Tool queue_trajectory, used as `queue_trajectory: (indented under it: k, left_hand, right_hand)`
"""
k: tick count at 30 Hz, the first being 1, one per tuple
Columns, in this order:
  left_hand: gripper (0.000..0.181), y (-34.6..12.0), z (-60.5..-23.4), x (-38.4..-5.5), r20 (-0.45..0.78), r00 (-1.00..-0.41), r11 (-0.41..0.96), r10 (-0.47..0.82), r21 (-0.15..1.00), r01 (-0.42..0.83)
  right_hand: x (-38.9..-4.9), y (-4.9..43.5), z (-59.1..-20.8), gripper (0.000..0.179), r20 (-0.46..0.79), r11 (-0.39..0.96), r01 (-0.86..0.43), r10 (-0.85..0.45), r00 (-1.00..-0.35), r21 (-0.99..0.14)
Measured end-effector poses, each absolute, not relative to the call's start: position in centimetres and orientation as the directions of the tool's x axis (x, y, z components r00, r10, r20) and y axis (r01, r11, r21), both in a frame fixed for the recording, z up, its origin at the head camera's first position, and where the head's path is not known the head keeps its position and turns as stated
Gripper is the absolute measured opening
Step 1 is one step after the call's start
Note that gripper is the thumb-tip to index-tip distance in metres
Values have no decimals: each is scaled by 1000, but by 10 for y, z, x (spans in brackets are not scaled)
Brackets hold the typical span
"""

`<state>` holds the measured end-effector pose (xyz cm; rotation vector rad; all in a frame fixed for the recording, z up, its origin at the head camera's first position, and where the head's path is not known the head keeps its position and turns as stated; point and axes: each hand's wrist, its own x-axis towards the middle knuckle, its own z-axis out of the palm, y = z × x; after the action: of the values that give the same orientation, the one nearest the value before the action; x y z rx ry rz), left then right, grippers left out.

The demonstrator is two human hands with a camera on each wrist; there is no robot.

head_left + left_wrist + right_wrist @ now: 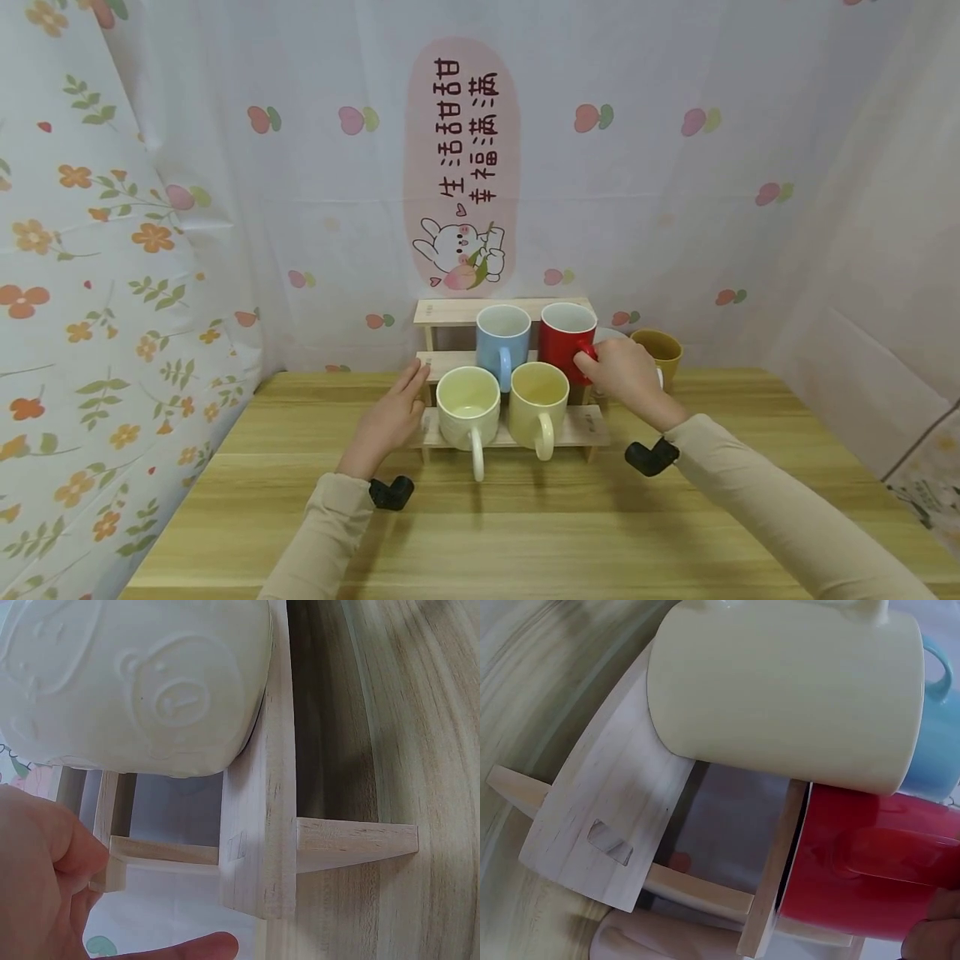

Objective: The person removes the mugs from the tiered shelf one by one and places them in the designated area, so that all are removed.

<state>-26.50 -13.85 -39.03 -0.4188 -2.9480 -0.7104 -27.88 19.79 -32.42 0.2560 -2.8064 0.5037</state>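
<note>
Red mug [561,340] stands right of centre in the head frame, at the right end of the middle step of a wooden rack [450,312]. Right hand [632,377] grasps it by the handle, fingers curled; the right wrist view shows fingertips against that handle at lower right. Left hand [384,427] grasps no mug; its fingers lie extended at the rack's left end. Blue mug [501,337] stands just left of the red one, a narrow gap separating their rims. On the lowest step, a pale green mug [459,428] and a yellow mug [527,421] stand side by side, handles projecting past the front edge. A strip of board shows between the yellow mug and the step's right end; a narrower strip shows left of the pale green mug. Right of the knuckles, a mustard cup [666,354] stands near the tabletop's rear edge, with a white vessel [609,335] partly hidden beside it. Tabletop [517,533] extends from the rack to the bottom of the frame.
</note>
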Motion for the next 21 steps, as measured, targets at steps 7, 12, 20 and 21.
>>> queue_trajectory:
  k: [7, 12, 20, 21]
  left_hand:
    - [55, -138, -390, -266, 136, -960, 858, 245, 432, 279]
    - [55, -137, -389, -265, 127, -965, 861, 231, 435, 263]
    - [55, -137, -387, -262, 128, -965, 861, 230, 435, 264]
    - [55, -136, -387, -262, 128, -964, 861, 231, 434, 264]
  right_hand:
    - [-277, 201, -321, 42, 329, 927, -225, -121, -936, -301]
    - [-275, 209, -320, 42, 363, 932, -231, -120, -924, -280]
    - [-272, 221, -319, 41, 391, 936, -236, -120, -913, -263]
    - [-271, 222, -319, 41, 399, 934, -242, -124, -909, -262]
